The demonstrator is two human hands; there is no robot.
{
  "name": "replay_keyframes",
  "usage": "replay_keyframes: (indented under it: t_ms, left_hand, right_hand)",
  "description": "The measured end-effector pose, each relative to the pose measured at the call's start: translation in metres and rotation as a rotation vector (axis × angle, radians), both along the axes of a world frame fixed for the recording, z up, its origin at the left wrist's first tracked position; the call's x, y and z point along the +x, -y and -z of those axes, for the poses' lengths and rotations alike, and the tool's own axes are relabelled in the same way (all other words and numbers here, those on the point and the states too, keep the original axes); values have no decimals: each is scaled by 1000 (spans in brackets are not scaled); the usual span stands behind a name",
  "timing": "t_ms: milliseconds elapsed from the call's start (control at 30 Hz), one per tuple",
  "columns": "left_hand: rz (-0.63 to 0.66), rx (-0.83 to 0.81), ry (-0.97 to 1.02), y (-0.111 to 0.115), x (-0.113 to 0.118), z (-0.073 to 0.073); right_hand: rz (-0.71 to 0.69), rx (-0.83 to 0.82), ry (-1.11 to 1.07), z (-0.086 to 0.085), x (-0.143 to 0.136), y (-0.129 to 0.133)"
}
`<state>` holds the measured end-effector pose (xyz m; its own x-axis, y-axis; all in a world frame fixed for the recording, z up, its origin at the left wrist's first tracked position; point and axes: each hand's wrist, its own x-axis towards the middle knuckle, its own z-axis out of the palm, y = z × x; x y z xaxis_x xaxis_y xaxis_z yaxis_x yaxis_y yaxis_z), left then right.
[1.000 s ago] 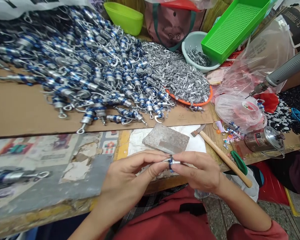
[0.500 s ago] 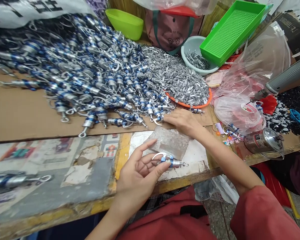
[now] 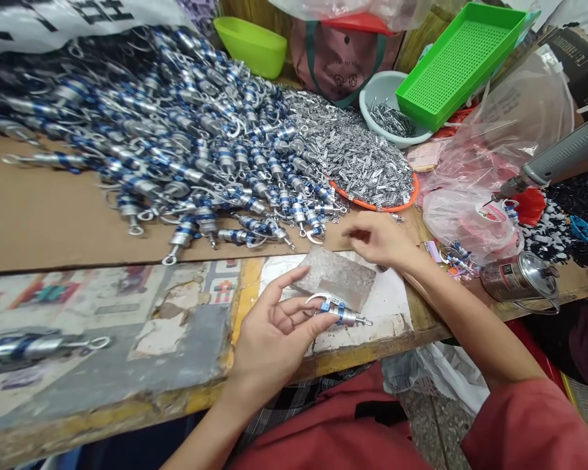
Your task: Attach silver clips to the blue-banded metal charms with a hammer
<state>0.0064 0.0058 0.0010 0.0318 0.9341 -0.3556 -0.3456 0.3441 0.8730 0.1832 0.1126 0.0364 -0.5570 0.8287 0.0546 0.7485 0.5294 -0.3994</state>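
Note:
Between the thumb and fingers of my left hand [image 3: 279, 320] is a small blue-and-silver metal cylinder [image 3: 345, 314], with a curved silver lever on top and a ring at its right end. It lies roughly level just in front of a flat grey metal plate [image 3: 340, 274]. My right hand [image 3: 379, 238] is above the cardboard past the plate, its fingers curled together; anything in them is too small or hidden to name. Many matching blue-and-silver cylinders [image 3: 200, 150] are heaped behind, at the left and middle. Small flat silver metal pieces [image 3: 367, 163] fill an orange-rimmed tray [image 3: 394, 209].
Behind the heap stand a yellow-green basin [image 3: 252, 49] and a pale bowl [image 3: 372, 98] of metal parts, with a green perforated tray [image 3: 463, 62] over its edge. A grey power screwdriver [image 3: 563, 153] reaches in from the right, above a lidded metal pot [image 3: 517, 277].
My right hand has drawn back rightward from the edge of the heap, and its fingers have curled in. My left hand keeps the cylinder in much the same position; the view has shifted slightly.

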Motion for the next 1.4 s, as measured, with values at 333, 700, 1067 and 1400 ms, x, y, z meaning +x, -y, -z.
replay_keyframes:
  t_ms: [333, 700, 1067, 1400]
  left_hand:
    - [16, 33, 8, 3, -1, 5]
    - [-11, -48, -6, -1, 1, -11]
    - [-18, -43, -50, 0, 0, -7]
    - [-23, -27, -71, 1, -1, -2]
  right_hand:
    - [50, 115, -441, -5, -18, 84]
    - [75, 118, -111, -2, -36, 90]
    - [508, 225, -179, 4, 34, 99]
    - [406, 192, 15, 5, 63, 124]
